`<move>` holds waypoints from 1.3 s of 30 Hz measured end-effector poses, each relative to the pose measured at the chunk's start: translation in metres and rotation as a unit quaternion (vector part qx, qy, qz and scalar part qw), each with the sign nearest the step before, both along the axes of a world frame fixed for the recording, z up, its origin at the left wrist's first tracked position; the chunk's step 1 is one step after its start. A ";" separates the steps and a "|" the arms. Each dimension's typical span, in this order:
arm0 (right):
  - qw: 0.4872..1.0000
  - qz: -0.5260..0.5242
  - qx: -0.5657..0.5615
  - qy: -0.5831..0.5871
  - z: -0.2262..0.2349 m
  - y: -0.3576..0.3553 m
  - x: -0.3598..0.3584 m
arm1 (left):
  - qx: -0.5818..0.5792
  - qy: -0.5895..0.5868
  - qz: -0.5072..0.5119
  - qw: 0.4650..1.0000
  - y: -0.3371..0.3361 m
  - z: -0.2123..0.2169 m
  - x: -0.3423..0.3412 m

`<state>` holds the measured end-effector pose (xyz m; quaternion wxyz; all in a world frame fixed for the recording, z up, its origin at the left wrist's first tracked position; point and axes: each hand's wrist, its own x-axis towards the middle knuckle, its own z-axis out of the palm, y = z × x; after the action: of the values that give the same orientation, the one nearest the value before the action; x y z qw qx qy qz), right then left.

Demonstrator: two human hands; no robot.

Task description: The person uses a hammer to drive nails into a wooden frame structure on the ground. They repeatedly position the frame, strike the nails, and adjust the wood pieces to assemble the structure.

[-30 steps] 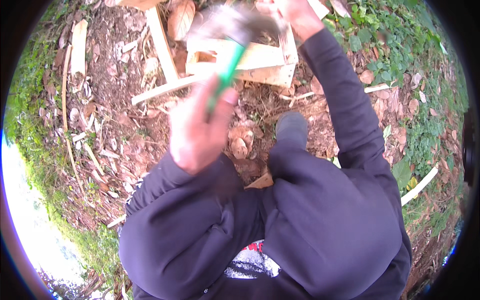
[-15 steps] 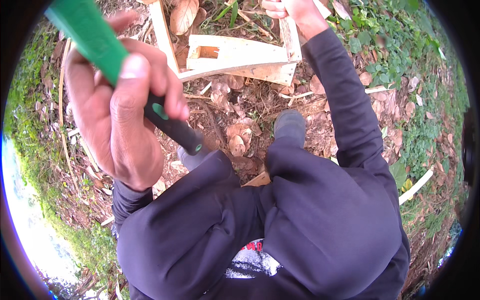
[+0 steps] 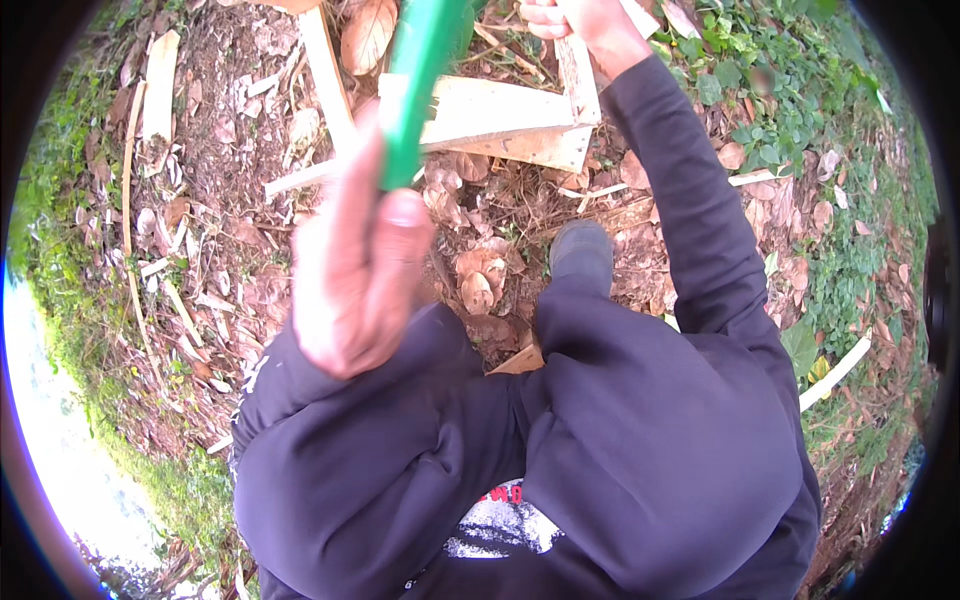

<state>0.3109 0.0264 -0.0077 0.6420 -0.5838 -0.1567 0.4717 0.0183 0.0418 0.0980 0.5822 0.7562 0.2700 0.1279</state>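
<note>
Green tool handle (image 3: pixel 415 90): smooth, bright green, straight, blurred. Its upper end runs out of the frame's top edge, so the tool head isn't visible. Left hand (image 3: pixel 355 265) is closed in a full fist round the lower end of the handle; handle sticks up and slightly right out of the fist, raised above the ground. One handle counted.

Wooden frame (image 3: pixel 500 120): pale raw planks joined at a corner, lying on dirt and dead leaves at top centre, beyond the left hand and partly hidden behind the handle. Right hand (image 3: pixel 585 20) is at the top edge, fingers wrapped on the upright slat (image 3: pixel 578 70) of the frame, arm stretched out in a dark sleeve.

Loose pale wood strips lie scattered on the ground, several, exact count unclear. One dark boot (image 3: pixel 582 252) stands just below the frame.
</note>
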 end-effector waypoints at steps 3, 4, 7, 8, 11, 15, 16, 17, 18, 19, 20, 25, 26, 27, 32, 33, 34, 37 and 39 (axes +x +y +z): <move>0.995 0.044 0.007 0.089 -0.021 0.004 0.004 | -0.006 0.092 -0.061 0.994 -0.008 -0.015 0.001; 0.992 0.049 0.009 0.115 -0.025 0.009 0.006 | -0.063 0.099 -0.051 0.992 -0.008 -0.014 -0.001; 0.994 0.009 -0.027 0.106 -0.011 0.002 0.014 | -0.060 -0.022 0.051 0.997 0.005 -0.001 0.003; 0.995 0.016 -0.016 0.097 -0.017 0.000 0.017 | -0.154 -0.107 0.108 0.976 0.002 0.011 0.008; 1.000 -0.005 -0.012 0.029 -0.013 0.003 0.005 | -0.057 -0.059 0.023 0.996 -0.002 -0.011 -0.004; 0.998 0.021 0.015 0.060 -0.011 0.001 0.002 | 0.012 0.110 -0.057 0.992 0.001 -0.019 -0.010; 0.998 0.014 0.010 0.064 -0.012 -0.001 0.007 | 0.033 0.141 -0.045 0.989 0.011 -0.005 -0.006; 0.997 0.013 0.008 0.071 -0.014 0.003 0.011 | -0.004 0.042 0.048 0.998 0.008 0.000 -0.003; 0.997 0.011 0.005 0.078 -0.016 0.004 0.013 | -0.112 -0.080 0.150 0.979 0.001 0.000 0.001; 0.996 0.009 0.000 0.088 -0.018 0.003 0.013 | -0.125 -0.120 0.142 0.975 -0.002 -0.003 -0.001; 0.997 0.012 -0.001 0.078 -0.016 0.002 0.012 | -0.133 -0.163 0.135 0.968 -0.003 -0.006 -0.001; 0.996 0.028 -0.030 0.080 -0.015 0.012 0.007 | 0.058 0.110 -0.050 0.991 0.003 -0.009 -0.008; 0.995 0.020 -0.066 0.074 -0.011 0.006 0.004 | 0.040 0.148 -0.052 0.987 0.011 0.007 -0.009; 0.995 0.026 0.019 0.094 -0.024 0.008 0.016 | 0.067 0.085 0.013 0.994 0.014 0.013 -0.007; 0.991 0.060 0.013 0.122 -0.033 0.010 0.018 | -0.004 0.024 -0.015 1.000 -0.010 -0.026 -0.012; 0.992 0.045 0.014 0.117 -0.026 0.008 0.011 | 0.033 0.091 -0.076 0.992 -0.017 -0.033 -0.010; 0.993 0.031 0.015 0.113 -0.021 0.010 0.006 | 0.053 0.096 -0.049 0.993 -0.011 -0.029 -0.011; 0.996 0.010 -0.002 0.085 -0.020 0.001 0.016 | 0.011 0.030 0.078 0.996 0.001 -0.009 -0.003; 0.996 0.019 0.027 0.088 -0.020 0.006 0.016 | -0.091 -0.131 0.120 0.980 -0.015 -0.039 -0.016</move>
<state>0.3266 0.0320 -0.0277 0.6599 -0.5191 -0.1232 0.5290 0.0022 0.0265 0.0590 0.6593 0.6387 0.2907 0.2700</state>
